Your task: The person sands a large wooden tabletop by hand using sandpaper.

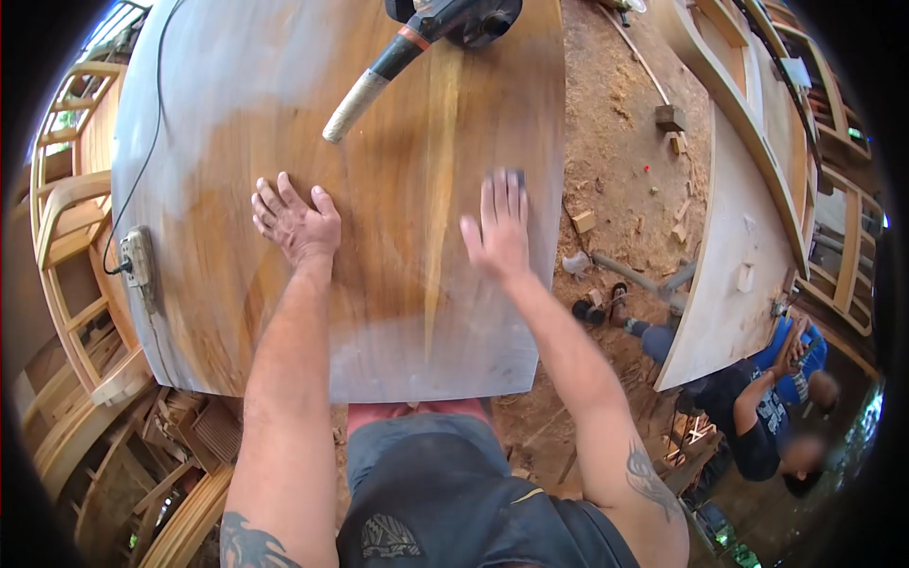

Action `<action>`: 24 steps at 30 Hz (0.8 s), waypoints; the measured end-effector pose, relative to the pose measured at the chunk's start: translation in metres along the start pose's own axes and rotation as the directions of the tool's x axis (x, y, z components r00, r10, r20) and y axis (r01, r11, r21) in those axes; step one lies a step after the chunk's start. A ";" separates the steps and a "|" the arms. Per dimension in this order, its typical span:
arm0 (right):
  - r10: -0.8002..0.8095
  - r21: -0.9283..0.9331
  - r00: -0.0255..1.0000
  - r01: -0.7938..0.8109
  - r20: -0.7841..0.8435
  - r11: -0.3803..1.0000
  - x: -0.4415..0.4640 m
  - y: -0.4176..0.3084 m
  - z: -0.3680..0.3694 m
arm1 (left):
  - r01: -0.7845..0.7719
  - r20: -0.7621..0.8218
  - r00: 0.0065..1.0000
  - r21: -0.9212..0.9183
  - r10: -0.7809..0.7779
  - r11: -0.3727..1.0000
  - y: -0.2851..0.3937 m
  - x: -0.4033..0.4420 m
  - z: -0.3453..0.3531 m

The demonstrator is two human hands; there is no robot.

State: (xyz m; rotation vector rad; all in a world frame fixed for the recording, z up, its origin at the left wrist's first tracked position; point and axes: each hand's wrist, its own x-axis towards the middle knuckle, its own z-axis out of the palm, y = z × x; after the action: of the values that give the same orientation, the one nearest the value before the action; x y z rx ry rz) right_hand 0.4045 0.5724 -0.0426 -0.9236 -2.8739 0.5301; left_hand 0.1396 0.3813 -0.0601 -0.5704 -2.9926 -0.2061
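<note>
My left hand (pixel 299 223) lies on the large wooden panel (pixel 388 275), fingers spread and nothing in it. Further right, my right hand (pixel 499 227) is on the same panel with its fingers together and the thumb out. A small dark block (pixel 516 178) shows at its fingertips, mostly hidden under them; its exact kind I cannot make out. Pale dust coats the panel's far left and near edge, while brown grain shows around my hands. Beyond them rests a black blower (pixel 436 33), its tape-wrapped nozzle pointing toward my left hand.
A power strip (pixel 138 265) with a cord lies along the panel's left edge. Wooden frames (pixel 80 204) stand at left. To the right are wood offcuts (pixel 669 118) on the sawdust-covered ground, a pale board (pixel 724 275) and two people (pixel 757 412).
</note>
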 end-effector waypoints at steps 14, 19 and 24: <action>0.072 0.064 0.997 -0.071 -0.002 0.995 0.025 -0.007 -0.004 | -0.008 -0.039 0.999 -0.005 0.008 1.000 0.002 0.000 -0.002; -0.185 0.193 0.967 0.151 0.174 0.969 -0.035 -0.088 0.019 | -0.008 -0.035 0.999 0.012 0.009 1.000 0.003 0.002 -0.002; -0.094 -0.038 0.967 0.106 0.239 0.994 -0.116 -0.023 0.002 | -0.024 -0.061 0.998 -0.049 0.021 0.999 -0.001 0.002 0.001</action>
State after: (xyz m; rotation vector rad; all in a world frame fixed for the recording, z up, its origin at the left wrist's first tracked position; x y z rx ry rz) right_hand 0.4855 0.4873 -0.0329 -0.7632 -3.1404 0.5982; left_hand 0.1372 0.3813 -0.0614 -0.5912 -2.9288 -0.2914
